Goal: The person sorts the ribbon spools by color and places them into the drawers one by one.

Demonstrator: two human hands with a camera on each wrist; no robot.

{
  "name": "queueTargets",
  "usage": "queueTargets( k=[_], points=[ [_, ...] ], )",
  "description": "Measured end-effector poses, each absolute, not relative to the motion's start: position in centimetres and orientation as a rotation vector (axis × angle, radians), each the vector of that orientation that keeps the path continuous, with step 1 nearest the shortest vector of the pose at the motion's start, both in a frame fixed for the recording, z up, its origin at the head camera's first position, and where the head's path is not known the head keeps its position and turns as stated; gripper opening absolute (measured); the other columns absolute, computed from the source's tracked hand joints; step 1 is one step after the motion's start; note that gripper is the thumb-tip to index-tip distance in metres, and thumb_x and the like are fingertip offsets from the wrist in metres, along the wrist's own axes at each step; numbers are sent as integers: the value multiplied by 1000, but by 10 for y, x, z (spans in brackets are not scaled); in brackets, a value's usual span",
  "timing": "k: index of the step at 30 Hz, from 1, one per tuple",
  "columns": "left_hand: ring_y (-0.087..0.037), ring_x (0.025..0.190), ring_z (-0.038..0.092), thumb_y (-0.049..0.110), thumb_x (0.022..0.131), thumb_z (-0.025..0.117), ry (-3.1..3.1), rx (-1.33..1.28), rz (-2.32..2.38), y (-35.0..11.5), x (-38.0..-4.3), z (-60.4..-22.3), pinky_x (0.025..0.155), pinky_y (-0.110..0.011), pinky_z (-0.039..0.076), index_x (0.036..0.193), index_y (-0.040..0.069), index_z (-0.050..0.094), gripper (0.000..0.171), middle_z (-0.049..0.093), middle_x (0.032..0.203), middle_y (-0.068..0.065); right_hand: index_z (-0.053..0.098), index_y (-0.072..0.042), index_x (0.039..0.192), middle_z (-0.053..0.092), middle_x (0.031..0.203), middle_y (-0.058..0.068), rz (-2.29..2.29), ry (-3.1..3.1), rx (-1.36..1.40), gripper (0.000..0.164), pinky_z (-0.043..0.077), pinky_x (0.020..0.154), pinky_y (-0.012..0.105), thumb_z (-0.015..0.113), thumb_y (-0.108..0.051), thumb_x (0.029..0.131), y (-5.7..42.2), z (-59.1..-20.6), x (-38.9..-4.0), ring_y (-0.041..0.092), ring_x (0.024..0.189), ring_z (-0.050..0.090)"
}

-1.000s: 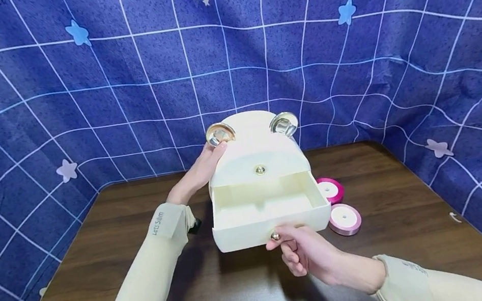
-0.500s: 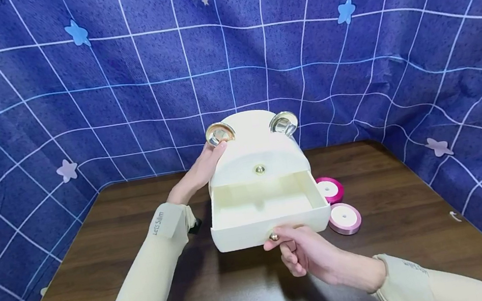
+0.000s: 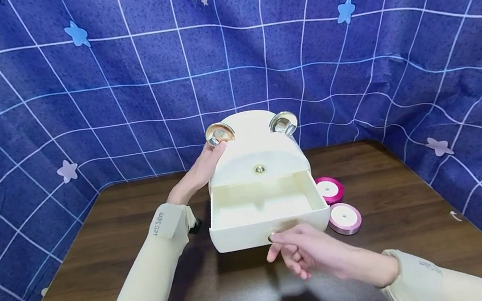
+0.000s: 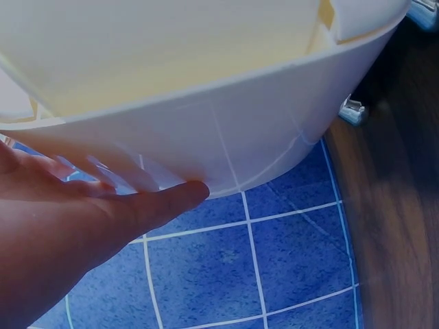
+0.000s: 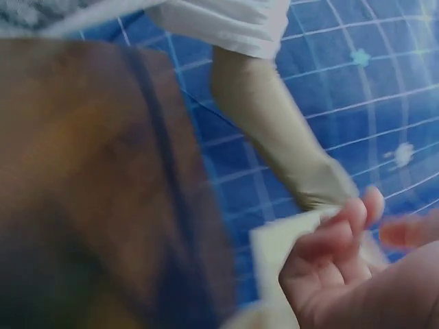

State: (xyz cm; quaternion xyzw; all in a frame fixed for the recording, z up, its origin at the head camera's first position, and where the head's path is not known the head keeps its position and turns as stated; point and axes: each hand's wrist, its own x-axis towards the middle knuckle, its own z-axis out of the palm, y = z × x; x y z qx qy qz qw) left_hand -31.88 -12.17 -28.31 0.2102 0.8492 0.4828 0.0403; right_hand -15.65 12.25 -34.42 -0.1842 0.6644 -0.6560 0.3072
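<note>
A white two-drawer storage box (image 3: 253, 136) with a rounded top and two shiny metallic ears (image 3: 283, 125) stands on the table. Its lower drawer (image 3: 253, 234) is pulled out, showing its bare inside. My left hand (image 3: 201, 171) rests against the box's left side below the ear; in the left wrist view its thumb (image 4: 171, 202) lies straight along the white wall. At the drawer front, my right hand (image 3: 312, 251) has its thumb by the small gold knob (image 3: 271, 237), partly covering it, and the index finger lower and apart. The upper drawer has a similar knob (image 3: 259, 169).
Two ribbon spools lie right of the box, a magenta one (image 3: 331, 189) behind a pink one (image 3: 344, 218). The dark wooden table (image 3: 148, 276) meets a blue gridded cloth (image 3: 160, 100) with stars behind and at the sides.
My right thumb and index finger have parted at the knob, and the hand has shifted slightly toward me and right. The drawer has come out very slightly. My left hand stays put.
</note>
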Motion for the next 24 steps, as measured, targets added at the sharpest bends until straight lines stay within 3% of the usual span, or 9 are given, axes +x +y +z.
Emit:
queueTargets(
  k=[7, 11, 14, 17, 19, 21, 24],
  points=[
    [-27, 136, 37, 48, 103, 30, 2592, 627, 1536, -126, -340, -304, 115, -48, 28, 153, 18, 13, 61, 27, 154, -11, 62, 8, 106, 57, 63, 1, -1790, 2159, -969, 27, 52, 53, 33, 46, -13, 101, 163, -300, -187, 14, 54, 56],
    [-27, 134, 39, 53, 101, 31, 2624, 641, 1522, -127, -342, -307, 114, -48, 30, 153, 18, 15, 65, 28, 153, -11, 63, 8, 99, 58, 60, 2, -2082, 2316, -860, 24, 50, 50, 31, 48, -11, 100, 195, -297, -225, 17, 52, 54],
    [-26, 135, 37, 54, 101, 30, 2632, 649, 1523, -127, -341, -308, 115, -47, 29, 153, 18, 14, 65, 26, 154, -10, 64, 5, 97, 61, 62, 6, -2085, 2582, -690, 24, 51, 49, 28, 52, -15, 99, 217, -315, -261, 15, 51, 55],
    [-24, 134, 38, 52, 102, 30, 2608, 683, 1546, -127, -339, -308, 114, -46, 30, 153, 17, 14, 64, 27, 152, -10, 66, 2, 103, 70, 81, 14, -1565, 3015, -592, 22, 55, 65, 34, 60, -17, 95, 233, -345, -290, 19, 68, 65],
    [-25, 133, 37, 47, 103, 30, 2582, 684, 1545, -126, -332, -301, 113, -46, 31, 152, 14, 14, 61, 26, 151, -11, 64, 4, 111, 70, 97, 21, -1099, 3181, -591, 32, 53, 82, 43, 65, -21, 90, 241, -367, -303, 29, 86, 66],
    [-25, 133, 38, 42, 105, 30, 2554, 704, 1551, -125, -325, -294, 112, -45, 33, 151, 12, 13, 58, 27, 150, -13, 59, 6, 120, 67, 111, 25, -752, 3214, -614, 48, 45, 92, 53, 69, -24, 85, 244, -384, -311, 40, 103, 60],
    [-28, 135, 36, 33, 106, 30, 2535, 684, 1545, -122, -313, -281, 114, -47, 31, 152, 9, 12, 56, 24, 152, -16, 53, 5, 129, 58, 123, 32, -543, 3149, -560, 65, 40, 95, 62, 72, -30, 78, 246, -397, -318, 52, 112, 50]
  ],
)
